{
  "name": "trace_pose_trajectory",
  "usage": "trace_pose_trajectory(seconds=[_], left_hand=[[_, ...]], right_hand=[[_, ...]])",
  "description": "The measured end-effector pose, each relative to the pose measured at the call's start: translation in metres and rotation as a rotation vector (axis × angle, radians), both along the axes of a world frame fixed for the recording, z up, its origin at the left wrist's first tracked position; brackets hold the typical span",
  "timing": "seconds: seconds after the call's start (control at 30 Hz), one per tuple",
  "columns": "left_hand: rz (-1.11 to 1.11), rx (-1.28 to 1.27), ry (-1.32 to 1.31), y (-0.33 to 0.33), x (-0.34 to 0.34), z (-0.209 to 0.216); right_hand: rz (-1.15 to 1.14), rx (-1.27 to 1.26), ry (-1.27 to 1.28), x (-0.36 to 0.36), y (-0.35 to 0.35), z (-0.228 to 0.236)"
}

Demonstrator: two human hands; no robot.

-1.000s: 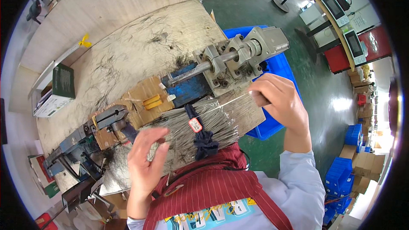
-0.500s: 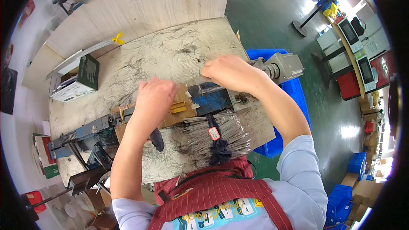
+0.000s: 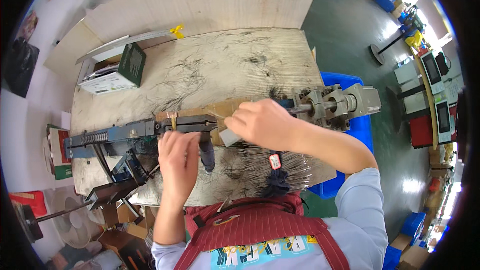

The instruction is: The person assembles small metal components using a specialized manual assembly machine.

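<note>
My left hand (image 3: 177, 162) is at the near edge of a dark metal fixture (image 3: 187, 123) in the long bench machine. Its fingers are loosely bent, the thumb apart, with nothing visible between them. To its right, my right hand (image 3: 262, 124) is closed in a pinch at the fixture's right end. A pale flat piece (image 3: 229, 137) shows beside those fingertips; whether they grip it or a thin wire is hidden. Below the right forearm lies a bundle of thin wires (image 3: 305, 166), with a dark cloth (image 3: 275, 184) and a red-edged label (image 3: 275, 161) on it.
Loose dark wires litter the wooden table (image 3: 225, 60). An open carton (image 3: 112, 75) stands at the back left, beside a long strip with a yellow bow (image 3: 177, 31). The machine's shaft and grey motor (image 3: 367, 100) reach over a blue bin (image 3: 362, 135) at right.
The view has shifted. My left hand has come down to the fixture's near side, uncovering its dark metal. My right hand has moved nearer, toward the fixture's right end.
</note>
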State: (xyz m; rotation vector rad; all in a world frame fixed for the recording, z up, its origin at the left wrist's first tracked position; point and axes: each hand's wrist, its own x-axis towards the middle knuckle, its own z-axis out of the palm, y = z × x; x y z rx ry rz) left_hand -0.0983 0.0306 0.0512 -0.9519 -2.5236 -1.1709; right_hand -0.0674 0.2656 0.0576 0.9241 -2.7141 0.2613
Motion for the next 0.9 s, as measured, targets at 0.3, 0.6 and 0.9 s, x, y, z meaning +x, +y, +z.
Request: trace_pose_trajectory(seconds=[0.3, 0.6, 0.9], left_hand=[[0.138, 0.078, -0.347, -0.004, 0.038, -0.084], [-0.071, 0.688, -1.018, 0.012, 0.04, -0.088], [-0.217, 0.037, -1.09, -0.071, -0.04, 0.018]], right_hand=[[-0.111, -0.28, -0.886, -0.047, -0.005, 0.012], [-0.159, -0.104, -0.188, -0.018, -0.022, -0.021], [-0.2, -0.269, -0.926, -0.055, -0.012, 0.0]])
